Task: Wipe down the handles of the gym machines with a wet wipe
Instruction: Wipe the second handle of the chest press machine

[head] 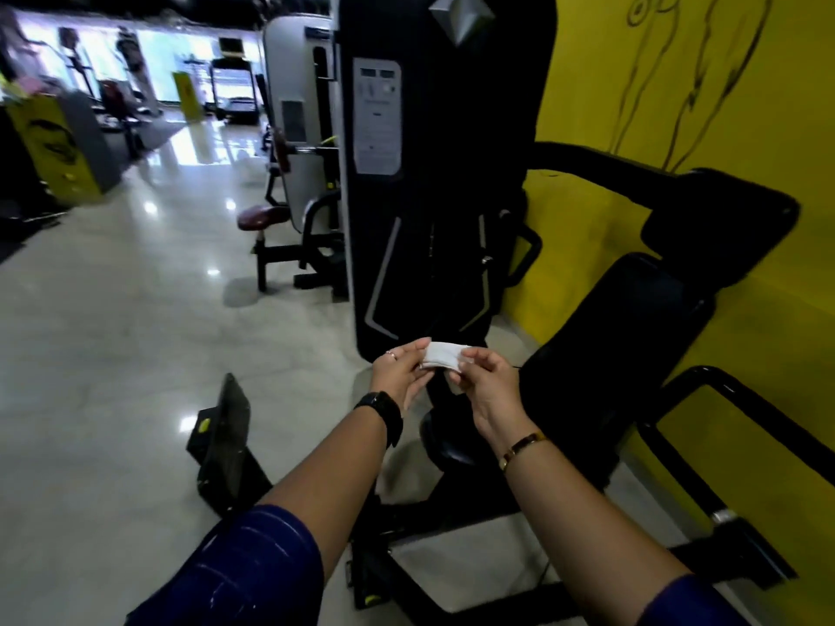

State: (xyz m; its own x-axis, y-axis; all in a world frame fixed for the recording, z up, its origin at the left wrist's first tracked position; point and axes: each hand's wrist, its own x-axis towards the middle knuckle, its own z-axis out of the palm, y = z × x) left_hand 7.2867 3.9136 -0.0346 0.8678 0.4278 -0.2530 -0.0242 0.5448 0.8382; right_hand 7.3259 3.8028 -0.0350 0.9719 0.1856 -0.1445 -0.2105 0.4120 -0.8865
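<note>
At lower centre of the frame, the left hand [400, 377] and right hand [485, 386] each pinch an end of a folded white wipe [443, 355], both grips clamped on it, before a black gym machine [433, 196].

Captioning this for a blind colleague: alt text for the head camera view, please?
The left hand and right hand pinch the ends of a folded white wipe in front of a black gym machine beside a yellow wall. More machines stand on the shiny floor beyond.
</note>
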